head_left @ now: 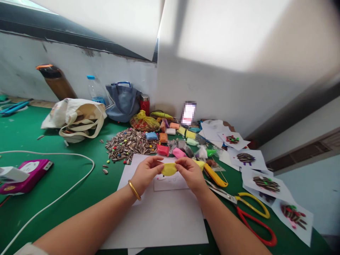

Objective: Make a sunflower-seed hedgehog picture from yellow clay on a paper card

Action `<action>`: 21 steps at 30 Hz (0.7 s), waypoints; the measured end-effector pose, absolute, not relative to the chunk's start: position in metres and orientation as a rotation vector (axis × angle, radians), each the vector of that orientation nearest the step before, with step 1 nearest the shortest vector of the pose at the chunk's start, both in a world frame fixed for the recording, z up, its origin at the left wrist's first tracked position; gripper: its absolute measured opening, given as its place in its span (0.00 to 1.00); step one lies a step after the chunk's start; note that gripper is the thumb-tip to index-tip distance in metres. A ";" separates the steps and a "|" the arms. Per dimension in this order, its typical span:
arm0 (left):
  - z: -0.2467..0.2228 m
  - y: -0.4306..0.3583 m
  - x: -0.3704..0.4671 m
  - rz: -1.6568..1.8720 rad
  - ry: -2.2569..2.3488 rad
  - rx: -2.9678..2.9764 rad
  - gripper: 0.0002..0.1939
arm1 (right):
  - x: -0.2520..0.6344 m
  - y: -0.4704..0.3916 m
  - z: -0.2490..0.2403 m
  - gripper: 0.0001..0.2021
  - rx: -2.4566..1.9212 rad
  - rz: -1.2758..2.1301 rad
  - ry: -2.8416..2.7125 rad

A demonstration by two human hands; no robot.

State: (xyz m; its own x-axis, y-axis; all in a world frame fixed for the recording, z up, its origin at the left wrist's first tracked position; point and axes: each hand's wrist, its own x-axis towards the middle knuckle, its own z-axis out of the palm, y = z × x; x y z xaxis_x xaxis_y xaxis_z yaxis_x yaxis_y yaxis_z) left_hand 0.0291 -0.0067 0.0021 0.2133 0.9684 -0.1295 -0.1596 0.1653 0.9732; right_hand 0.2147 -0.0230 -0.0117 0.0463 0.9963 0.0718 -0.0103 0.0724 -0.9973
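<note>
A flattened piece of yellow modelling clay [169, 169] is pinched between both hands, above the paper. My left hand [146, 172], with a gold bangle at the wrist, grips its left edge between thumb and fingers. On the other edge my right hand [190, 173] has its thumb and fingers closed. Beneath the clay lies a small white card [172, 185] with a drawing partly hidden by the hands. Under that card are larger white sheets [159, 223]. Just behind the hands sit packets of coloured clay, among them a red one [163, 150] and a pink one [179, 153].
Sunflower seeds [130, 141] are heaped behind my left hand. Scissors [239, 202] and a yellow utility knife [215, 175] lie to the right, near cards with seed pictures [266, 184]. A white cable [79, 180], a purple box [29, 175] and bags [122, 101] occupy the left and back.
</note>
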 end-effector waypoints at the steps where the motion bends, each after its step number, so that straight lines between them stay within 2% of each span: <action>1: 0.002 -0.006 0.029 1.024 1.006 1.092 0.23 | 0.215 -0.023 -0.012 0.16 -1.170 1.132 -1.207; 6: -0.001 -0.006 0.028 1.027 1.078 1.262 0.15 | 0.218 -0.022 -0.015 0.18 -1.124 1.187 -1.276; 9: -0.002 -0.008 0.028 1.093 1.062 1.428 0.10 | 0.221 -0.021 -0.018 0.23 -1.177 1.216 -1.282; 12: -0.001 -0.011 0.027 1.151 0.981 1.727 0.05 | 0.221 -0.021 -0.020 0.29 -1.229 1.425 -1.235; 14: -0.001 -0.013 0.026 1.143 0.910 1.902 0.04 | 0.220 -0.021 -0.019 0.29 -1.201 1.560 -1.183; 17: -0.004 -0.014 0.025 1.125 0.847 2.014 0.09 | 0.219 -0.021 -0.015 0.23 -1.164 1.502 -1.157; 21: -0.011 -0.014 0.027 1.130 0.876 1.857 0.28 | 0.220 -0.020 -0.009 0.19 -1.146 1.327 -1.189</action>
